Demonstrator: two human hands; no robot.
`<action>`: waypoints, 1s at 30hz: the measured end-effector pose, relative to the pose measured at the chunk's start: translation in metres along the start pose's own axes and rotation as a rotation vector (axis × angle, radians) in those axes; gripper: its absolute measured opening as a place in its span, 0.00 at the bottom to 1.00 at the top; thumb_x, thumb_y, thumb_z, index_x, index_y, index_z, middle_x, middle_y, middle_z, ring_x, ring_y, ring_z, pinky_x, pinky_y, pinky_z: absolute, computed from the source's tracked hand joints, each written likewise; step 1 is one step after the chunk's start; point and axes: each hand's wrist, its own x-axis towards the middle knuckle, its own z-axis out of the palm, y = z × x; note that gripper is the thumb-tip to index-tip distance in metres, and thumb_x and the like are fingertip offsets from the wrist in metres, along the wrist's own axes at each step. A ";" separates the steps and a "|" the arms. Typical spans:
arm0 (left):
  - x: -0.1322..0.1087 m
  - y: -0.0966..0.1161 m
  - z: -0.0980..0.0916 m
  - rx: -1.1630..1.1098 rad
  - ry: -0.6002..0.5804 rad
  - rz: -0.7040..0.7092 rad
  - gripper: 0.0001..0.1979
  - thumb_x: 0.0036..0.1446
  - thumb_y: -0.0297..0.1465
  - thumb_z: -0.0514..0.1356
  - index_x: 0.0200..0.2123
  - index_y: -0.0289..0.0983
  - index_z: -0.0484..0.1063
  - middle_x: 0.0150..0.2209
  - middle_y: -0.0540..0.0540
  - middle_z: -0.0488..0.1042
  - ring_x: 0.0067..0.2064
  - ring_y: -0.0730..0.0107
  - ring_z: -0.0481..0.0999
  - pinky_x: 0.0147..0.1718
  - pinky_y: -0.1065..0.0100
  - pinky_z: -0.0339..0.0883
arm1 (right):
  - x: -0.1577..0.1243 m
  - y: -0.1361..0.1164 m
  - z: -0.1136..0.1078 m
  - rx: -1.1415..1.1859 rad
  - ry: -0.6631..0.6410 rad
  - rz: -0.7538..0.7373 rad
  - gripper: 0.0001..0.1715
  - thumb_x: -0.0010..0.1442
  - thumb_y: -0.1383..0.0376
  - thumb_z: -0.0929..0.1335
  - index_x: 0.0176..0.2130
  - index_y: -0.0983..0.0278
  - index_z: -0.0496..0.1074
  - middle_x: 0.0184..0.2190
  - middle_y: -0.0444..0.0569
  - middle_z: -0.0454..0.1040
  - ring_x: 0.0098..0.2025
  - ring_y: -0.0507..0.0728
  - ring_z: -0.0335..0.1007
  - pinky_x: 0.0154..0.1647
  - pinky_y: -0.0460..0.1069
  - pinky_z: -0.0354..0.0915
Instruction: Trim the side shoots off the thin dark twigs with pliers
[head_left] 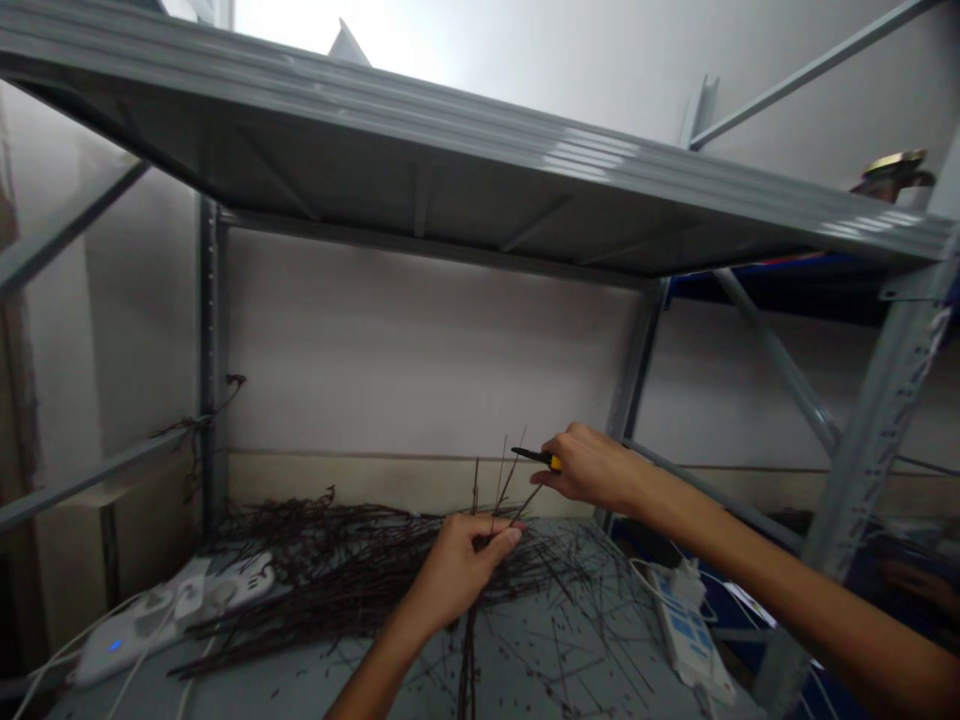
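The left hand (459, 565) pinches thin twigs (468, 655); the right hand (589, 467) grips a black-and-yellow tool (534, 455). Left, a power strip (175, 623) holds plugs (217, 597).

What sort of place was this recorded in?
Probably a storeroom or small workshop: a grey metal shelving unit spans the view, thin dark twigs lie heaped on its lower shelf, and power strips lie at either side.
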 end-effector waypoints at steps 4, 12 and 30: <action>0.002 -0.002 0.002 -0.043 -0.034 0.015 0.17 0.62 0.42 0.60 0.44 0.40 0.84 0.45 0.46 0.85 0.48 0.54 0.81 0.51 0.60 0.70 | -0.006 0.007 0.011 0.016 0.012 0.010 0.16 0.60 0.56 0.68 0.33 0.63 0.82 0.25 0.56 0.78 0.34 0.64 0.75 0.32 0.52 0.60; 0.001 -0.006 -0.005 0.091 -0.126 -0.030 0.23 0.59 0.42 0.65 0.53 0.36 0.79 0.34 0.48 0.82 0.32 0.66 0.74 0.31 0.69 0.65 | -0.013 0.004 0.010 0.062 0.029 -0.004 0.14 0.59 0.64 0.64 0.30 0.62 0.80 0.24 0.53 0.78 0.27 0.58 0.73 0.31 0.51 0.58; 0.014 -0.049 -0.017 -0.185 0.010 -0.117 0.19 0.58 0.43 0.65 0.41 0.33 0.83 0.38 0.38 0.84 0.21 0.74 0.69 0.24 0.71 0.62 | -0.081 0.005 0.020 0.101 0.128 0.163 0.11 0.65 0.57 0.65 0.39 0.62 0.71 0.32 0.51 0.79 0.34 0.61 0.77 0.33 0.51 0.62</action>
